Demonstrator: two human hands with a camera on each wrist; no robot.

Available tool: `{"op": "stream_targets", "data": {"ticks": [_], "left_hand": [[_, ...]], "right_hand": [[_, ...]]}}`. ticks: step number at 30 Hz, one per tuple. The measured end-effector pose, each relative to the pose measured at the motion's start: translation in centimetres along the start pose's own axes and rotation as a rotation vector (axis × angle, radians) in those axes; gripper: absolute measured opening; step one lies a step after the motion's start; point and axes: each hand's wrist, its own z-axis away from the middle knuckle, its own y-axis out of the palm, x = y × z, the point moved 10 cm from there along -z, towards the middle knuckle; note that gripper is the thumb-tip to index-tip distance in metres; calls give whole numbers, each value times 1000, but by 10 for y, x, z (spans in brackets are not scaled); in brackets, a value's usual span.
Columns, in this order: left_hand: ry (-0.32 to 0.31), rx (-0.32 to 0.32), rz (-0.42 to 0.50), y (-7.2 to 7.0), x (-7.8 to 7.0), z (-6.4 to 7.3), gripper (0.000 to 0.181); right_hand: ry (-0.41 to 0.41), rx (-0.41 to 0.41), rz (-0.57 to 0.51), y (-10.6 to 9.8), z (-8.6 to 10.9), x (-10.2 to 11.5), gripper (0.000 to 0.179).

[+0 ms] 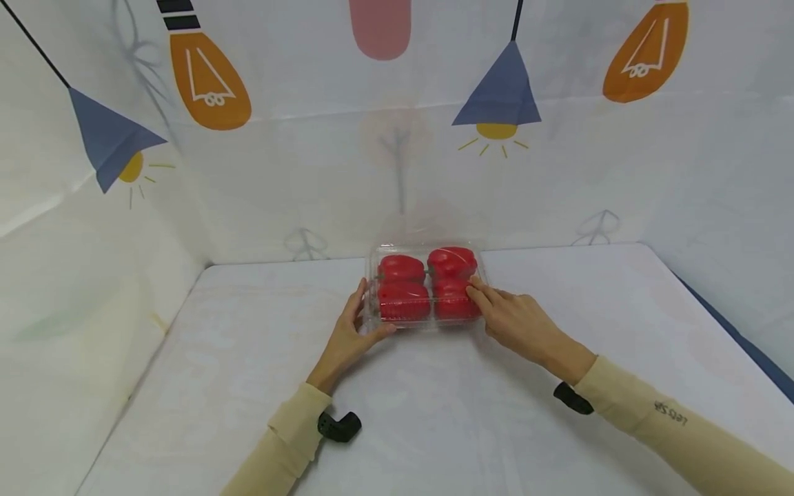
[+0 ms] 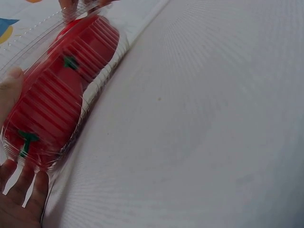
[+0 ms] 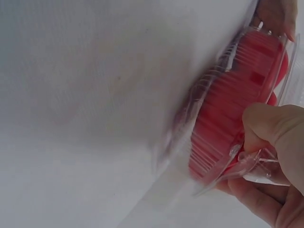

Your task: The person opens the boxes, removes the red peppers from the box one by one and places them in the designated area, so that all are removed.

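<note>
A clear plastic clamshell box [image 1: 431,326] with several red bell peppers [image 1: 403,301] in it sits at the back middle of the white table. My left hand [image 1: 347,334] holds its left end, thumb at the front corner and fingers along the side. The right hand [image 1: 520,324] grips the box's right edge. In the right wrist view, that thumb bends over the rim beside a pepper [image 3: 213,128], with fingers on the other side of the plastic. Green stems [image 2: 28,137] show through the ribbed wall in the left wrist view.
A white cloth backdrop [image 1: 298,179] with printed lamps and bulbs rises close behind the box. Side sheets flank the white tabletop [image 1: 267,303]. A black wrist device [image 1: 339,427] sits at the left cuff, another [image 1: 573,398] at the right cuff.
</note>
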Motion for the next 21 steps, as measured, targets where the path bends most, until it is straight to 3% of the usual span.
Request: {"op": "stream_targets", "data": {"ticks": [6, 14, 21], "left_hand": [[-38, 14, -8, 0, 1, 1, 98], [-60, 32, -5, -2, -31, 13, 96], [-66, 34, -14, -1, -33, 15, 95]], "right_hand": [[31, -59, -51, -1, 3, -4, 61], [83, -169, -155, -4, 13, -14, 68], [146, -267, -332, -9, 23, -28, 65]]}}
